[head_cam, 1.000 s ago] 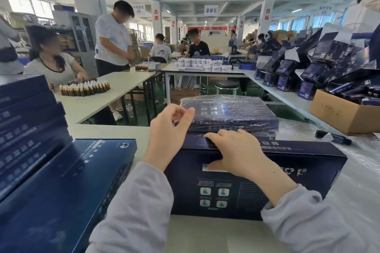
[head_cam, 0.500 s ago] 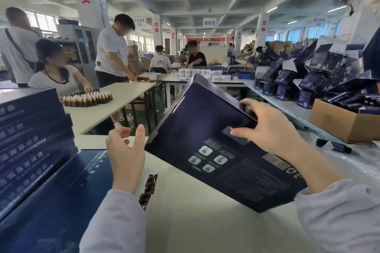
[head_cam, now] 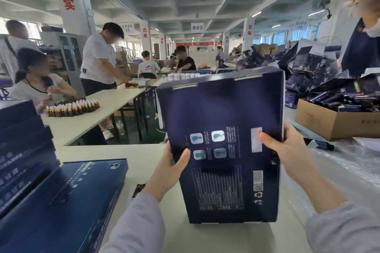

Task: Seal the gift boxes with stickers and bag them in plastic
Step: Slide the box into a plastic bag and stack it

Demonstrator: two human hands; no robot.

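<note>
A worker steadies a navy gift box (head_cam: 222,108) stood on end near the front edge of the table (head_cam: 205,240), its printed back facing the camera. The left hand (head_cam: 168,170) grips the box's left edge, thumb across the face. The right hand (head_cam: 287,149) clasps the right edge, thumb beside a pale rectangular label (head_cam: 256,139). More blue boxes (head_cam: 24,149) are stacked along the table's left edge, clear plastic film (head_cam: 349,166) covers its right side, and a cardboard carton (head_cam: 333,125) sits toward the far right corner.
</note>
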